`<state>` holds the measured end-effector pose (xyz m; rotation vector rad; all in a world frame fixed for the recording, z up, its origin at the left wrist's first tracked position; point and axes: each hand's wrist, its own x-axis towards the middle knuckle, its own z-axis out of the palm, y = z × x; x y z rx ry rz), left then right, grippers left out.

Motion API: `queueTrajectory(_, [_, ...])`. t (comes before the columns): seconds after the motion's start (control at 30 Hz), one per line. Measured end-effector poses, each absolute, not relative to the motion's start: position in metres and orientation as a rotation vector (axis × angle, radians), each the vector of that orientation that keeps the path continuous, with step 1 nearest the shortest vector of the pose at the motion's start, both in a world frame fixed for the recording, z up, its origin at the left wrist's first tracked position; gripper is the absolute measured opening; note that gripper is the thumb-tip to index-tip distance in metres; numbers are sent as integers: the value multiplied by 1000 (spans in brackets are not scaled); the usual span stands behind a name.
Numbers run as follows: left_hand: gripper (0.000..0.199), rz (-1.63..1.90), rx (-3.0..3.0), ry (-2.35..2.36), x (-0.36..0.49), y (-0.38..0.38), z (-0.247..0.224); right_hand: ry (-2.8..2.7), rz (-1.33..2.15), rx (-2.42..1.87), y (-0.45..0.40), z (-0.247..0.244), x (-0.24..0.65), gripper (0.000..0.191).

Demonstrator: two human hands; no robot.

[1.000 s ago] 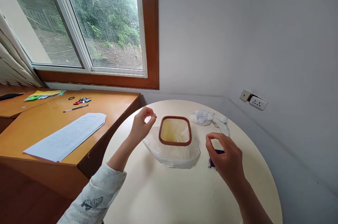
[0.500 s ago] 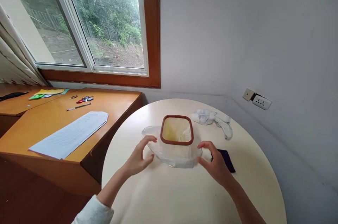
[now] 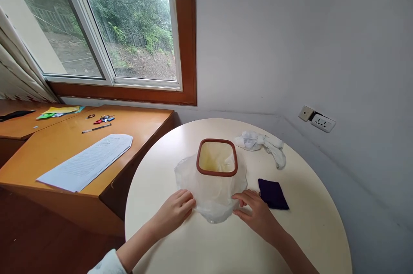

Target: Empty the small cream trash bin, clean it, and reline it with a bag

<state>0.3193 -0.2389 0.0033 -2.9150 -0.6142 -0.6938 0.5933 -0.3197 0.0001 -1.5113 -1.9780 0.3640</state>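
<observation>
A small bin with a square brown rim (image 3: pixel 217 175) stands on the round table, lined with a thin white plastic bag (image 3: pixel 211 203). The bag folds out over the rim and spreads around the bin's base, hiding its outer wall. At the bag's front left edge, my left hand (image 3: pixel 176 211) has its fingers closed together on the film. My right hand (image 3: pixel 258 216) is at the front right edge, thumb and fingers apart, with fingertips touching the bag. A dark purple cloth-like square (image 3: pixel 273 194) lies just beyond my right hand.
A knotted white plastic bag (image 3: pixel 261 143) lies at the back right of the cream table (image 3: pixel 309 226). On the wooden desk (image 3: pixel 148 121) to the left are paper sheets (image 3: pixel 87 162), a pen (image 3: pixel 96 128) and keys (image 3: pixel 105 119). A wall socket (image 3: pixel 322 122) is at right.
Both hands have come down and nearer to me, onto the bag's front edge. My left fingers have closed. The bag's front now reaches lower, spread on the table.
</observation>
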Motion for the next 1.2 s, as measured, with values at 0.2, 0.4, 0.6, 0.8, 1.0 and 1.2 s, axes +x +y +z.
queueTrajectory(0.2, [19, -564, -2940, -630, 322, -242, -5, -2144, 198, -1493, -318, -8, 590, 19])
queueTrajectory(0.4, [16, -363, -3096, -886, 321, -243, -2, -2192, 207, -1626, -321, -11, 594, 15])
queueTrajectory(0.6, [18, 46, -3653, -1056, 296, -231, 72, -2218, 453, -1591, -323, 26, 612, 18])
queueTrajectory(0.8, [28, -1472, -3030, -1646, 308, -190, 102, -1682, 305, -1480, -285, 54, 626, 23])
queueTrajectory(1.0, [48, -1916, -2914, -1849, 361, -171, 44, -1280, 556, -1341, -228, 22, 601, 49])
queueTrajectory(1.2, [47, -1900, -2957, -1884, 375, -178, 12, -1293, 665, -1330, -221, -1, 586, 51])
